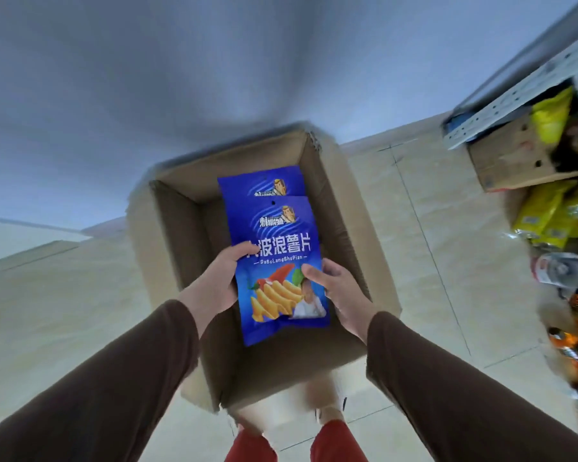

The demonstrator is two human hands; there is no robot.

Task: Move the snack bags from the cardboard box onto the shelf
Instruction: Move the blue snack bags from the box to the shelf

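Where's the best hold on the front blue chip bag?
Pinch the front blue chip bag by its two long side edges at mid-height, one hand from each side. It is flat and thin, held upright over the cardboard box, just as the left hand and right hand grip it.

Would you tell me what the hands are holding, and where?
Both hands, left hand and right hand, hold the blue snack bags by their side edges.

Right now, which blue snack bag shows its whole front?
The front blue bag, gripped by both hands; the rear blue bag shows only its top edge behind it.
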